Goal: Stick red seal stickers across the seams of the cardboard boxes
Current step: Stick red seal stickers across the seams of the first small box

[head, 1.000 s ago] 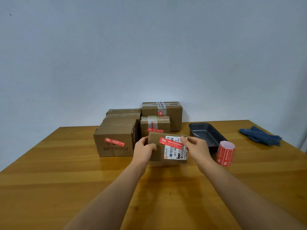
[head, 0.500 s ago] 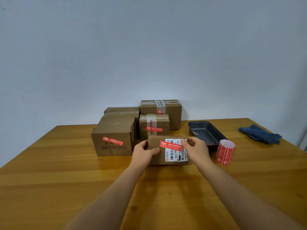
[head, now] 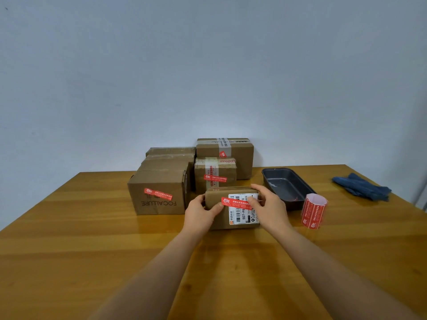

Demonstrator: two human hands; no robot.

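A small flat cardboard box (head: pixel 217 219) with a white shipping label stands on the table's middle. A red seal sticker (head: pixel 235 202) lies across its front. My left hand (head: pixel 199 212) grips the box's left end, thumb on the sticker's left tip. My right hand (head: pixel 269 207) holds the box's right end, its thumb pressing the sticker's right end. Behind stand a FOCALLURE box (head: pixel 159 192), a taped small box (head: pixel 215 174) and a taller box (head: pixel 225 150), each with a red sticker. A roll of red stickers (head: pixel 313 211) stands to the right.
A dark metal baking tray (head: pixel 287 185) sits behind the sticker roll. A blue cloth (head: pixel 362 187) lies near the table's right edge. More plain boxes (head: pixel 169 155) are stacked behind the FOCALLURE box. The wooden table (head: pixel 92 250) meets a pale wall at the back.
The box has come down from a slightly raised, tilted hold to stand on the table. My thumbs have moved onto the sticker's ends.
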